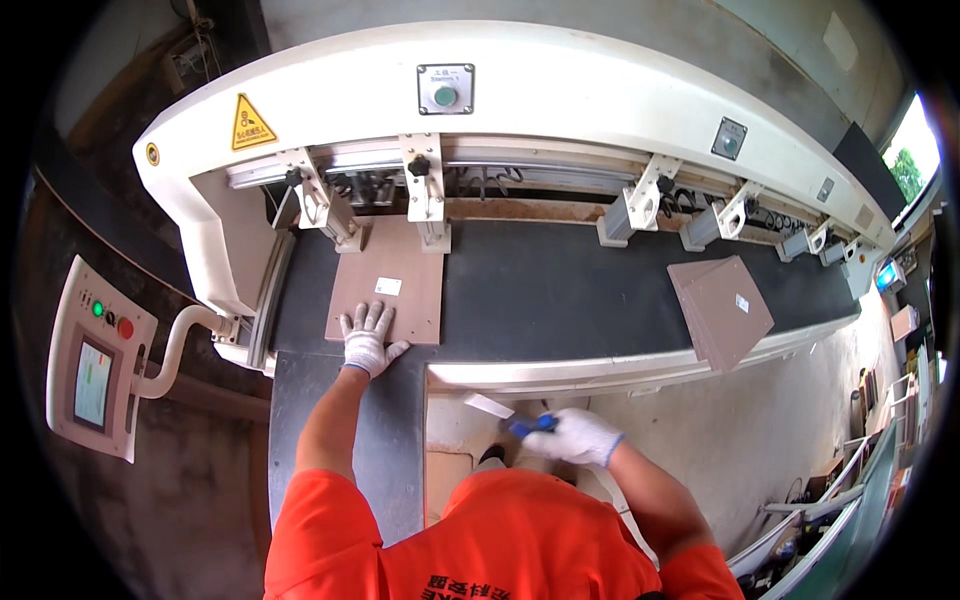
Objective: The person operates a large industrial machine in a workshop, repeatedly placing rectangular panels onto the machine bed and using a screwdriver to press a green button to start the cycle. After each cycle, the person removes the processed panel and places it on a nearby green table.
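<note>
My left hand (369,341), in a white glove, lies flat with fingers spread on the near end of a brownish board (388,270). The board rests on the dark machine table (540,290), and its far end reaches two white clamp feet (430,237). A small white label (388,287) sits on the board, just beyond my fingertips. My gloved right hand (580,437) is closed around a blue-and-black handheld tool (522,425) in front of the table edge. A pale, flat rectangular piece (489,405) shows at its tip; blur hides the tool's exact kind.
Several similar boards (722,308) lie stacked askew at the right, overhanging the front edge. The white machine beam (560,90) spans the back, with more clamps (632,208) below it. A control panel (98,360) stands at the left on a curved arm.
</note>
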`<state>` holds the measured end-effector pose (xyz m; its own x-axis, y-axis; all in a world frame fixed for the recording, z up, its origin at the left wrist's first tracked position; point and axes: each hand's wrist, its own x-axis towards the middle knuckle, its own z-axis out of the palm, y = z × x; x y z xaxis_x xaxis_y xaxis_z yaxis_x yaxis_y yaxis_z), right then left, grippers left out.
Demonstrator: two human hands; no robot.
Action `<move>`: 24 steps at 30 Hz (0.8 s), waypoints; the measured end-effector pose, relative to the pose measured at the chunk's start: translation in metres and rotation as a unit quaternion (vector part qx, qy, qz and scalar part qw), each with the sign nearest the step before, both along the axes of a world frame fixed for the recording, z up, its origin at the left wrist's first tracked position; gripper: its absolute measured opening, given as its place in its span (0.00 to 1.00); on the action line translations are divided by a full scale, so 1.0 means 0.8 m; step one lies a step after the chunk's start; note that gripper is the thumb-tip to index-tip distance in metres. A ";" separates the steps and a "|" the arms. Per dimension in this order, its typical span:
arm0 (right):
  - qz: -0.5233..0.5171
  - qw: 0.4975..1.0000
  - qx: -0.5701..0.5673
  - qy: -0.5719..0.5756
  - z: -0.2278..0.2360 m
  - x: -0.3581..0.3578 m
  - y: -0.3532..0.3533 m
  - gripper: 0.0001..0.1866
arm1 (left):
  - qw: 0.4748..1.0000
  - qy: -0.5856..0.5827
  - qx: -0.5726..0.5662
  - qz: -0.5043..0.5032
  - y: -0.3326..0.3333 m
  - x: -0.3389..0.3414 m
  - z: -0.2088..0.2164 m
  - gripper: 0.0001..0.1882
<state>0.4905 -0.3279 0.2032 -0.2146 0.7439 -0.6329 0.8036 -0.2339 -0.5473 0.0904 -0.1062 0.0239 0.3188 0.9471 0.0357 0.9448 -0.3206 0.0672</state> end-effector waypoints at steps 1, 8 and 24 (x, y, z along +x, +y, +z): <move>-0.166 0.986 -0.022 0.004 -0.035 0.026 -0.019 0.34 | 1.000 0.001 0.002 0.001 0.000 0.001 0.000 0.51; -0.343 0.933 -0.086 0.075 -0.020 0.064 -0.087 0.25 | 0.998 -0.012 0.003 -0.057 -0.011 0.069 -0.016 0.59; -0.229 0.972 0.045 -0.037 -0.026 0.014 -0.099 0.30 | 0.987 -0.078 -0.007 -0.140 0.055 0.121 -0.020 0.47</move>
<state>0.5018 -0.4072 0.1820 0.1953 0.8040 -0.5617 0.6644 -0.5297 -0.5272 0.1873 -0.0624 0.0082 0.5595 0.8237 0.0919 0.7975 -0.5652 0.2109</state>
